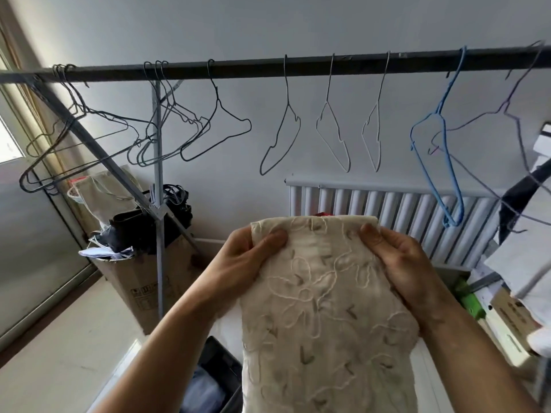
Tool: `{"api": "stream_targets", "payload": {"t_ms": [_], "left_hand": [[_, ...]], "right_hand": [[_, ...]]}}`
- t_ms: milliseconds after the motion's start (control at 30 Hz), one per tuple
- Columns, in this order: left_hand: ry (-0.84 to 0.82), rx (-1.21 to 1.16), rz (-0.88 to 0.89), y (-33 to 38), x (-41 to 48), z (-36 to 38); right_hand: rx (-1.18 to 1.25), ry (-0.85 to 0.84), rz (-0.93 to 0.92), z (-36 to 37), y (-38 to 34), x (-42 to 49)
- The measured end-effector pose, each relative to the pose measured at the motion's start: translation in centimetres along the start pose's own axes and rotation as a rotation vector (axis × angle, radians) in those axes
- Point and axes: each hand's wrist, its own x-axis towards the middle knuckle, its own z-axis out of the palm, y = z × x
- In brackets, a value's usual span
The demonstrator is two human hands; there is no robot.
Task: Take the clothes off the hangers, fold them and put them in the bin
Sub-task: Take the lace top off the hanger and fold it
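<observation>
A cream garment (322,299) with raised flower embroidery hangs in front of me, folded over along its top edge. My left hand (247,257) grips its upper left corner, thumb on the front. My right hand (399,257) grips the upper right corner the same way. Above, a dark rail (268,65) carries several bare wire hangers, among them a blue hanger (441,150) at the right. A dark bin (220,374) with folded bluish cloth inside sits low, just left of the garment; much of it is hidden.
A white radiator (387,210) stands on the wall behind the garment. A cardboard box (143,281) stuffed with dark items and papers sits behind the rack's grey upright pole (159,174). Boxes and clutter crowd the right edge (507,293). A window is at far left.
</observation>
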Motion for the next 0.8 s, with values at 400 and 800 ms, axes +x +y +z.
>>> {"api": "stream_targets", "payload": {"t_ms": [400,800], "left_hand": [[-0.037,-0.227,-0.092,-0.7,1.0,-2.4],[0.073,-0.174,0.024,-2.6,1.1,-3.0]], "right_hand": [[-0.122,-0.134,0.228,-0.4,1.1,-0.5],[0.249,-0.194,0.348,1.5,0.9,0.0]]}}
